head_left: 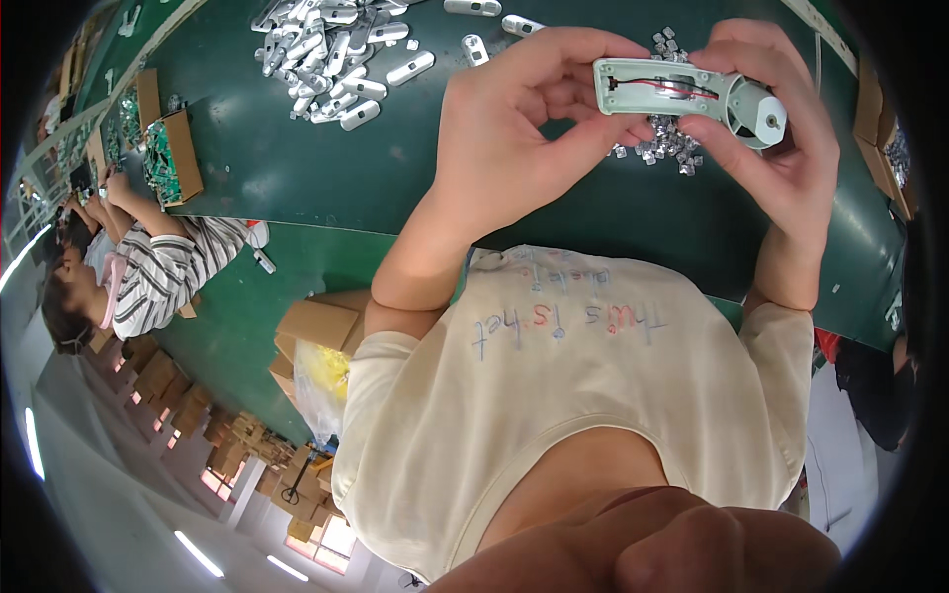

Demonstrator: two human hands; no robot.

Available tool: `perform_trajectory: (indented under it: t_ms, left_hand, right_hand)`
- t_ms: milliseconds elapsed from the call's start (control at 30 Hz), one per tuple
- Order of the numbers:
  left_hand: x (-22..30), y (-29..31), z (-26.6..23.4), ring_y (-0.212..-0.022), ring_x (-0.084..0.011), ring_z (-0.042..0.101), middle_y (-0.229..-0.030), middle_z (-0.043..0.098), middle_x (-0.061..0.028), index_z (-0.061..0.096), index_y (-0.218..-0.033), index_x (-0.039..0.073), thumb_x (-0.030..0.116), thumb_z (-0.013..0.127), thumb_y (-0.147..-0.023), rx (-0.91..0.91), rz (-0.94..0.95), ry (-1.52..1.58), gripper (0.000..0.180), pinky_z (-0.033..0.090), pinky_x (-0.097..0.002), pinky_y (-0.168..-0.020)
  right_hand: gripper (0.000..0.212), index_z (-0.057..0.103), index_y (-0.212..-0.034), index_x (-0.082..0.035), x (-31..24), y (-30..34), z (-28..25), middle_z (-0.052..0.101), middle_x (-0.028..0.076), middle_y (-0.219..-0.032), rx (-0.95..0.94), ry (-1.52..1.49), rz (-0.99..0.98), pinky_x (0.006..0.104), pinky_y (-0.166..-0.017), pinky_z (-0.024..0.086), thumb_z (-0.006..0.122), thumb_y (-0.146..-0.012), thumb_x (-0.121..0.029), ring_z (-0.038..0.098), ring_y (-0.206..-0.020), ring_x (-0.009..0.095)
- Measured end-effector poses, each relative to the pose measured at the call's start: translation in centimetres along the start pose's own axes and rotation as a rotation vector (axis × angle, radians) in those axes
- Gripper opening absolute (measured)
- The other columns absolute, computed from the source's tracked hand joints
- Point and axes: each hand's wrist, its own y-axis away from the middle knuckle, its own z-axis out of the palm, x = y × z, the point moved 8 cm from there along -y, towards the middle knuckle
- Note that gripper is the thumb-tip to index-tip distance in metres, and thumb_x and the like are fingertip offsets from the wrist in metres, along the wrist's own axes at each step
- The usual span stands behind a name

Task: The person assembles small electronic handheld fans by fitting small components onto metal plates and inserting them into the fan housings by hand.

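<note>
Housing: pale green, red wire inside; raised above the surface.
Left hand: pinching its squared end.
Right hand: gripping its rounded end.
Surface: silver parts, small clear pieces.

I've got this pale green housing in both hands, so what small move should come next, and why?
I'd probably hold the pale green housing steady in your right hand and free your left hand for one of the small shiny pieces: both hands are on the housing, its open side shows a red wire, and those pieces lie loose close by.
</note>
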Motion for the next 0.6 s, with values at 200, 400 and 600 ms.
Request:
perform_trajectory:
  t_ms: [200,400,600]
  left_hand:
    - [-0.5,-0.4,0.1,-0.079,-0.0173,0.066,-0.089,0.063,-0.0119,0.054,-0.106,-0.006,-0.010,0.060,-0.075,-0.038,-0.119,0.125,0.032,0.054,-0.0230,-0.066]
    - [-0.6,-0.7,0.2,-0.071,-0.0124,0.064,-0.081,0.062,-0.0082,0.055,-0.103,-0.003,-0.006,0.060,-0.076,-0.006,-0.181,0.190,0.028,0.052,-0.0209,-0.063]
    - [1.1,-0.5,-0.3,-0.063,-0.0077,0.055,-0.077,0.058,-0.0062,0.046,-0.113,-0.005,-0.005,0.056,-0.082,0.055,-0.130,-0.294,0.032,0.044,-0.0177,-0.058]
  right_hand:
    - [0.032,0.058,-0.094,0.003,0.4,-0.2,-0.1,0.054,0.013,-0.098,-0.007,-0.035,0.039,0.0249,-0.077,0.039,0.070,-0.065,-0.003,0.052,-0.089,0.019]
    - [0.031,0.058,-0.092,0.003,-0.2,-0.1,-0.2,0.053,0.014,-0.096,0.028,0.020,0.049,0.0257,-0.077,0.040,0.070,-0.064,-0.002,0.052,-0.089,0.020]
    - [0.037,0.050,-0.102,0.003,2.0,-0.1,2.0,0.052,0.010,-0.099,0.018,-0.493,0.198,0.0230,-0.078,0.040,0.066,-0.069,0.002,0.052,-0.087,0.014]
